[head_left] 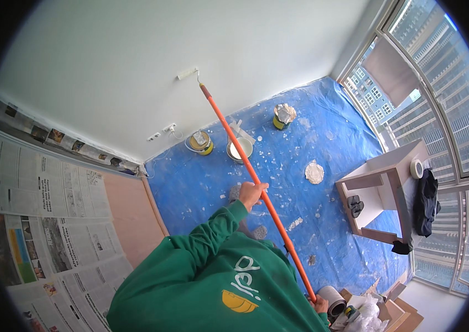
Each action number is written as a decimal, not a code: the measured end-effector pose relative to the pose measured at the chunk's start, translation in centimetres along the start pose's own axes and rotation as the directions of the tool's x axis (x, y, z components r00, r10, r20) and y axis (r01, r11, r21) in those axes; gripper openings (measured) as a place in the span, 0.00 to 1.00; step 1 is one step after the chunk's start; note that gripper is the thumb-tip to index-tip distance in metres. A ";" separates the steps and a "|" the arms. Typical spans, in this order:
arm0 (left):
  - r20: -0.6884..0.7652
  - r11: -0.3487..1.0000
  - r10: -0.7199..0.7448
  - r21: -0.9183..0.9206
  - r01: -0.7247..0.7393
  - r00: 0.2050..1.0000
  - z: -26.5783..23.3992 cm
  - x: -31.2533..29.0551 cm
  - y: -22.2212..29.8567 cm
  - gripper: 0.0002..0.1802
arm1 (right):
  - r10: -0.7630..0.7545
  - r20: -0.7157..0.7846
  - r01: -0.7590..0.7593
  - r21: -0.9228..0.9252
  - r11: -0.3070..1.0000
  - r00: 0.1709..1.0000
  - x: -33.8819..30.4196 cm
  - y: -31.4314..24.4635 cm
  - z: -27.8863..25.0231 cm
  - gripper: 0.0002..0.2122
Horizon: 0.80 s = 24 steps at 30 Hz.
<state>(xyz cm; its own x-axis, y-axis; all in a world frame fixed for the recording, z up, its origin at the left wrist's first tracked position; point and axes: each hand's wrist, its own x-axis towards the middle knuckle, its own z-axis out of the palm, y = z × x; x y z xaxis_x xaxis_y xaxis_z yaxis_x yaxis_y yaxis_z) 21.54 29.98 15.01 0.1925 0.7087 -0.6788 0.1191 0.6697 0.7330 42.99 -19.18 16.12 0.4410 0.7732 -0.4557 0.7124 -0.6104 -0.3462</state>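
Observation:
A long orange extension pole (234,141) slants up from the lower right toward the pale wall (135,44). On its far end a white paint roller (187,73) is against or very near the wall. My left hand (252,195) is closed around the pole's middle. Low in the picture, my right hand (319,303) grips the pole's near end, partly hidden by my green sleeve. Beyond my left hand, a white bucket (241,148) stands partly behind the pole. Left of it is an open paint can (199,143) with something pale on top.
Blue plastic sheeting (284,166), spotted with paint, covers the floor. Another can (284,116) stands near the wall. Newspaper (57,188) lies over a surface at left. By the windows is a wooden table (378,177) with dark cloth. Cardboard and plastic scraps (372,312) lie lower right.

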 end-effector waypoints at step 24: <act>-0.146 0.539 0.836 0.402 -0.740 0.530 -2.8 -9.4 16.1 0.17 | -0.282 0.002 0.270 0.274 0.923 0.960 10.9 -4.3 7.9 0.19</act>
<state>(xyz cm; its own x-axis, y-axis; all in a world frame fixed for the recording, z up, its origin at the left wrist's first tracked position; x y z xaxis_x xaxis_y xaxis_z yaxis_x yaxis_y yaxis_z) 18.90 34.73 33.05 0.0595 0.9673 0.2464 0.3131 -0.2524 0.9156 40.41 -9.44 6.16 0.2215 0.9135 -0.3412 0.6274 -0.4014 -0.6673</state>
